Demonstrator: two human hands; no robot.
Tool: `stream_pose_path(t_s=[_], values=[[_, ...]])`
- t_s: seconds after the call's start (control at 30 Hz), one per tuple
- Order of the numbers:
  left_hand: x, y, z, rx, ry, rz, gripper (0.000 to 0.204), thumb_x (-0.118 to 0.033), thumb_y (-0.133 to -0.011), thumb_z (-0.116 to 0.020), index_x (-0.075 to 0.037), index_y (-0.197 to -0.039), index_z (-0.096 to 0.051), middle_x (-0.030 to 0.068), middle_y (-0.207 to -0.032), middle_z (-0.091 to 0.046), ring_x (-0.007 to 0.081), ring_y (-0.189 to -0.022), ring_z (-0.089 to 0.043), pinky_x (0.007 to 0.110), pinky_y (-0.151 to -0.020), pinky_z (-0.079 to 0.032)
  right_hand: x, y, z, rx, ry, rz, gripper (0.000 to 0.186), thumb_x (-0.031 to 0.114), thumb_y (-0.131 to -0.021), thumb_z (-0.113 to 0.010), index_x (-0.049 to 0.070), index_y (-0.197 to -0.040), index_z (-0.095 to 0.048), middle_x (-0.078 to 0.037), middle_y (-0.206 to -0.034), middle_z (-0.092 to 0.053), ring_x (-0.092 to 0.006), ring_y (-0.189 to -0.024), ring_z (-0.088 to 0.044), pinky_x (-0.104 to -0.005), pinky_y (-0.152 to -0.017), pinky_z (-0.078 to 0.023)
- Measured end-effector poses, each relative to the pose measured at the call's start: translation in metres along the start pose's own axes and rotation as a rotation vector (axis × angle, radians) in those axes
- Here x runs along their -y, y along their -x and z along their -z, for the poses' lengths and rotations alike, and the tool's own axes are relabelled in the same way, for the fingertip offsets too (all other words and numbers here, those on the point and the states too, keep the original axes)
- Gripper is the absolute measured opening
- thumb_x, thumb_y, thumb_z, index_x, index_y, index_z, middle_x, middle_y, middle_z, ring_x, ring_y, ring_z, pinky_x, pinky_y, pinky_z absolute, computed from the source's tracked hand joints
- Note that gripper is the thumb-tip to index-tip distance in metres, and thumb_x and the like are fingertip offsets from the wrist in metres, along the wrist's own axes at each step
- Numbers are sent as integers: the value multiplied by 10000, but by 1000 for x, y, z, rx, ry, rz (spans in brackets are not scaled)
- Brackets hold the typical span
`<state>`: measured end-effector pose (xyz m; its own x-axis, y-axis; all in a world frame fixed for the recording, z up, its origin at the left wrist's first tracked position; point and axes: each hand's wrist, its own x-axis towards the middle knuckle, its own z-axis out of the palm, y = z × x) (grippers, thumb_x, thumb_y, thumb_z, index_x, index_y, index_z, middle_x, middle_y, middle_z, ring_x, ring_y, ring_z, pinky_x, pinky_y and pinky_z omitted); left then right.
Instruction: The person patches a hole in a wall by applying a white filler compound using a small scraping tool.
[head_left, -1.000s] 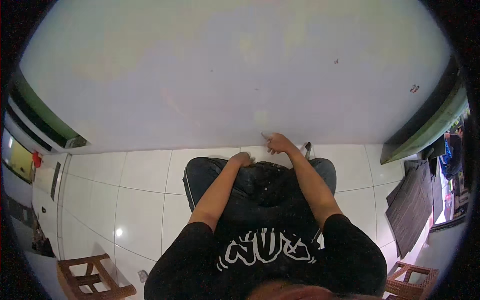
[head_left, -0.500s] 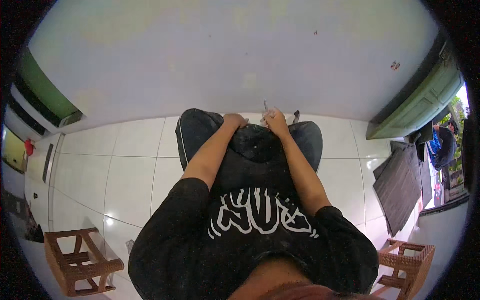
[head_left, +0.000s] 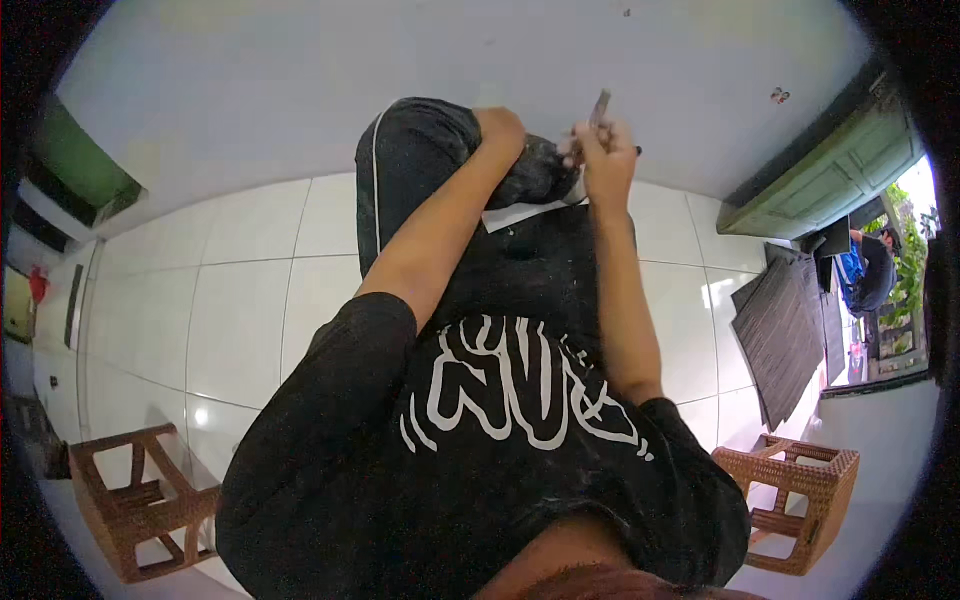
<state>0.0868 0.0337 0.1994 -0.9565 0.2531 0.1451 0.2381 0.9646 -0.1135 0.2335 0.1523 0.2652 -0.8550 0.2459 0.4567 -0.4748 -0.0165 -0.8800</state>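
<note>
My right hand [head_left: 607, 150] is closed around a thin flat grey tool [head_left: 602, 101] that points up toward the white wall [head_left: 300, 90]. My left hand [head_left: 500, 126] is bent at the wrist over my raised knee in dark trousers [head_left: 415, 150]. Its fingers are hidden against a dark shape [head_left: 540, 172], so its grip is unclear. The two hands are a hand's width apart. A white sheet [head_left: 520, 213] lies on my lap just below them. My black printed shirt fills the lower middle of the view.
The floor is white tile [head_left: 240, 300]. Wicker stools stand at lower left [head_left: 130, 500] and lower right [head_left: 800, 490]. A green door [head_left: 830, 150] and dark mats [head_left: 785, 335] are at right, and another person [head_left: 875, 265] is beyond them.
Both hands have come away from the foot of the wall and closer together over my knee. My right hand now holds the tool upright. More of my shirt fills the view.
</note>
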Motion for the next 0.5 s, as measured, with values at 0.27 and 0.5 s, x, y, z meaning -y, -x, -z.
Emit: stream_pose_path(t_s=[0.27, 0.5], values=[[-20, 87, 61, 83, 337, -214, 549, -535, -928, -471, -64, -980, -748, 169, -1003, -722, 331, -938, -703, 455, -846, -522, 4, -166, -30, 479, 408, 159, 274, 269, -935, -629, -5, -936, -617, -91, -787, -670, -140, -608, -623, -273, -533, -481], [-10, 46, -44, 327, 389, -224, 587, -544, -920, -466, -28, -975, -739, 211, -1022, -709, 351, -964, -692, 468, -878, -520, -204, -108, -10, 491, 718, -524, 418, 397, -939, -549, 2, -1044, -635, -115, -678, -621, -257, -582, -613, -451, -638, -499]])
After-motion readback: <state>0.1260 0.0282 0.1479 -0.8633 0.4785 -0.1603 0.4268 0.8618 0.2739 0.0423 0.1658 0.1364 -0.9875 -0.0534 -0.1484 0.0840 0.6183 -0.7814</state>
